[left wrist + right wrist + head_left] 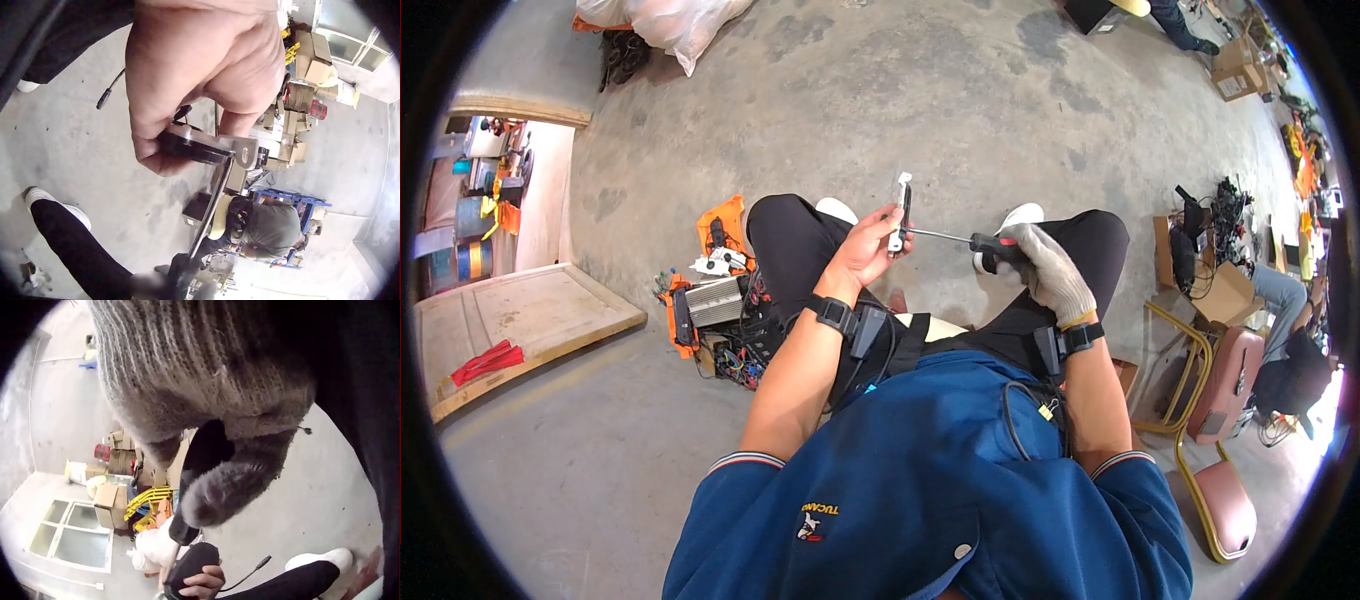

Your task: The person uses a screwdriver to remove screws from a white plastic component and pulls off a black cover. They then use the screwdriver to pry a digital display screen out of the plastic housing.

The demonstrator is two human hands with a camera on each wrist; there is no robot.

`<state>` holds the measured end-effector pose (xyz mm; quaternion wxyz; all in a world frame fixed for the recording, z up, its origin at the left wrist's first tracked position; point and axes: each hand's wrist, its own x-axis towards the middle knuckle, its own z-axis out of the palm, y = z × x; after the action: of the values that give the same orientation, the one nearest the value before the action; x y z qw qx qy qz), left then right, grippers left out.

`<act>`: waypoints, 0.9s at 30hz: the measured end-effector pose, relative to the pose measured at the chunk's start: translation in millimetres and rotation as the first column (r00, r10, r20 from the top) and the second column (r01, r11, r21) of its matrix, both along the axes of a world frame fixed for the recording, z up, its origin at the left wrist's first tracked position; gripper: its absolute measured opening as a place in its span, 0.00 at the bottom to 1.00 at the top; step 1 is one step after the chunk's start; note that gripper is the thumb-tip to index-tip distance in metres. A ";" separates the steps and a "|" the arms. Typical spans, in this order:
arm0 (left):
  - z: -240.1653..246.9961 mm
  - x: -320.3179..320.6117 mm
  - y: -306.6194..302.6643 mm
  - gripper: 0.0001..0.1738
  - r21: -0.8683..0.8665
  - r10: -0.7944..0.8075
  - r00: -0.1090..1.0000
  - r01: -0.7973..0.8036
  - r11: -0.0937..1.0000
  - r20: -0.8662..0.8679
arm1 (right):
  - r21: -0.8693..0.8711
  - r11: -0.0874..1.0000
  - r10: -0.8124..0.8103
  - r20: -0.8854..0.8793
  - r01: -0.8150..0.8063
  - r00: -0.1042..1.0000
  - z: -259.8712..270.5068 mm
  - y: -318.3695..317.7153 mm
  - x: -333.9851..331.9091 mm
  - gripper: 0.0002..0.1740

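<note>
The bare left hand [872, 246] pinches a small black and white part [902, 215] between thumb and fingers, held upright above the lap. In the left wrist view the part [201, 145] shows a metal tab with a slot at one end, and the screwdriver shaft [211, 209] meets it beside that tab. The gloved right hand [1045, 270] grips the black handle of a screwdriver [945, 236], its shaft pointing left to the part. In the right wrist view the gloved fingers [219, 490] curl round the dark handle [203, 453].
Electronics and cables [720, 305] with orange pieces lie on the floor beside the left knee. A wooden panel [550, 320] holds red gloves at the left. To the right are a pink chair [1228, 385], cardboard boxes and black cables. Another person [272, 225] is in the background.
</note>
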<state>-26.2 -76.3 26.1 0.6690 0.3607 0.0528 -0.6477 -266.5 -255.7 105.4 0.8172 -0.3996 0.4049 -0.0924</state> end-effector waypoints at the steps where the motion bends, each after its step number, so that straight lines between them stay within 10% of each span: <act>1: 0.4 0.0 0.5 0.09 0.005 0.012 1.000 -0.012 1.000 -0.017 | 0.088 0.991 0.107 -0.023 -0.105 0.994 -5.3 -9.2 -6.9 0.19; 9: 2.6 -0.3 0.3 0.10 0.026 0.013 1.000 -0.013 1.000 0.009 | -0.059 0.998 -0.027 0.110 0.034 0.994 -8.8 0.1 -0.3 0.22; 15: -3.0 3.0 -1.1 0.10 -0.011 -0.005 1.000 0.005 1.000 0.026 | 0.111 0.966 0.237 0.001 -0.236 0.971 -18.1 -21.7 -7.8 0.20; 22: -4.7 1.6 2.3 0.11 -0.042 0.026 0.999 -0.027 0.999 -0.022 | -0.047 0.997 -0.059 0.099 0.064 0.993 0.5 -1.4 4.7 0.21; 27: -6.2 2.8 2.1 0.13 -0.056 0.010 1.000 -0.011 0.998 -0.020 | 0.128 0.974 0.197 -0.061 -0.188 0.978 -10.8 -17.4 -6.1 0.22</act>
<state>-23.4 -74.1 19.9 0.6819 0.3352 0.0429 -0.6488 -272.5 -273.1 94.6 0.8297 -0.3896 0.3988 0.0271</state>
